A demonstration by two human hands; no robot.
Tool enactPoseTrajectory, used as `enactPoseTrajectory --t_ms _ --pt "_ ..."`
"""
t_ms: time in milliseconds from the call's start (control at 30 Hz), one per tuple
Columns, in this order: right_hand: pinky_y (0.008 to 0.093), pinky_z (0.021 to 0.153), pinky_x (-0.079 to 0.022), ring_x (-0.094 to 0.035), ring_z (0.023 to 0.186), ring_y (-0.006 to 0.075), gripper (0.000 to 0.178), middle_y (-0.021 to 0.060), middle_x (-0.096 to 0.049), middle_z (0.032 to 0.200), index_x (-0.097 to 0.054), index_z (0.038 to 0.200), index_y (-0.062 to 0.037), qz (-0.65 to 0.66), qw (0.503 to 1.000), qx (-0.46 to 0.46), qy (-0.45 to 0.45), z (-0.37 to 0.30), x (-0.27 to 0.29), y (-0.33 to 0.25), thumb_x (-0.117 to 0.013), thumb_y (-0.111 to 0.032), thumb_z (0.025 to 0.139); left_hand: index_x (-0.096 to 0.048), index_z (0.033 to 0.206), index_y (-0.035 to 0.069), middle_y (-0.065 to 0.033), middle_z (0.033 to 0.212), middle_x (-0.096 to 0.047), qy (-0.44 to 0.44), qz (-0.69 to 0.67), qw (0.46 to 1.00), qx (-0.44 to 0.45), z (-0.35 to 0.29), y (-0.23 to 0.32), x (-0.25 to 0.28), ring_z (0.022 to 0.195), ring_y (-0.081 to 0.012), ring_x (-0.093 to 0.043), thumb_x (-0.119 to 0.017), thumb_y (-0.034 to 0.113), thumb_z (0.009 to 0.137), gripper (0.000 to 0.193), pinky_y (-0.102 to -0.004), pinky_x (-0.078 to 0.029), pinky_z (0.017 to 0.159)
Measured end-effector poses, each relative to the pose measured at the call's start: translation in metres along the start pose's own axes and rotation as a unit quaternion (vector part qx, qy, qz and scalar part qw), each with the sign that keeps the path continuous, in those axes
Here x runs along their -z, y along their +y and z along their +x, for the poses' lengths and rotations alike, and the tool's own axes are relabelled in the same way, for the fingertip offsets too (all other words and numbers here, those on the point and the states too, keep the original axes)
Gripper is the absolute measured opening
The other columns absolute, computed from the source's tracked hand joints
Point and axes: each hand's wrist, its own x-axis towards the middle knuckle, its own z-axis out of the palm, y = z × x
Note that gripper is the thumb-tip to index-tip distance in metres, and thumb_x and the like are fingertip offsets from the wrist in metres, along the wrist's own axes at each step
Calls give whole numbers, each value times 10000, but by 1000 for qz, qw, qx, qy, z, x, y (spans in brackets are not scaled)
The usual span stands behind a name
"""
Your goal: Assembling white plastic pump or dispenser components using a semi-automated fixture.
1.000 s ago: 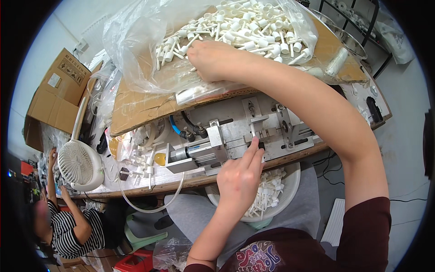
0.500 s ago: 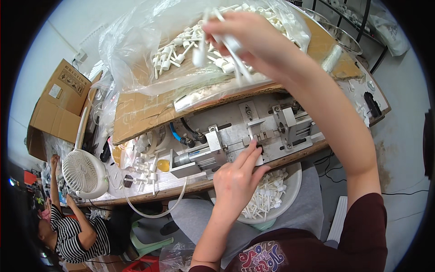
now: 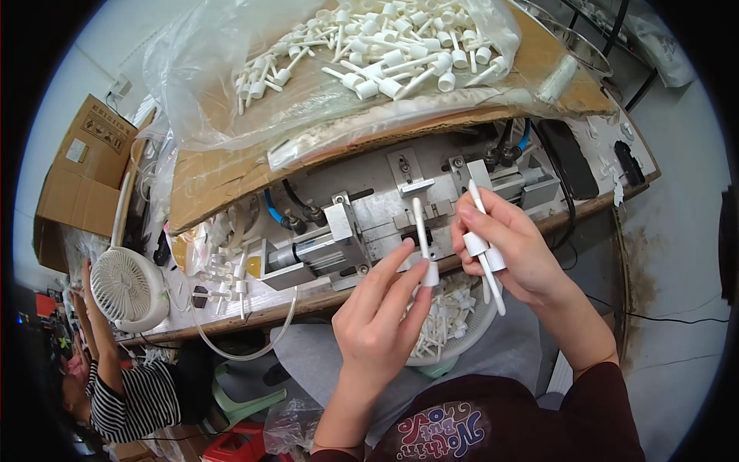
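In front of the metal fixture, my left hand (image 3: 377, 316) pinches a white cap with a stem (image 3: 423, 239), its stem pointing up and away from me. My right hand (image 3: 508, 242), fingers curled, grips white stemmed caps (image 3: 476, 244), at least two; one stem sticks up past the fingers and others hang below. Between and beyond my hands lies the metal clamping fixture (image 3: 377, 239), with cylinders on both sides and a small block in the middle. On my lap below, a pale round basket (image 3: 483, 327) contains many similar white pieces, partly hidden by my left hand.
A plastic-lined cardboard sheet (image 3: 208, 181) above the fixture bears a heap of white stemmed caps (image 3: 392, 58). A white fan (image 3: 127, 289) and clear hose (image 3: 246, 356) are at left, a black phone-like slab (image 3: 568, 158) at right. Another person (image 3: 135, 396) sits at far left.
My right hand has come down from the heap to beside the fixture, bringing white stemmed caps. My left hand has drawn back from the fixture and now pinches one piece. The view has shifted slightly.
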Motion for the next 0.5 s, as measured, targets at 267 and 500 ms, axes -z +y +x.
enactPoseTrajectory --t_ms 267,500 --pt "192 548 -409 -490 673 35 220 3 -557 832 -554 1057 -67 75 993 36 82 -13 5 13 -480 -274 1057 -719 958 35 -67 1129 -714 -77 161 983 -41 6 -16 -23 718 -211 -677 -764 50 734 229 -313 -535 633" --pt "175 530 -373 -435 638 23 213 -3 -515 809 -546 1087 -42 65 989 101 91 -17 7 22 -486 -244 1056 -714 945 54 -54 1142 -711 -129 181 975 -27 19 -13 -16 626 -217 -653 -770 87 745 211 -316 -521 590"
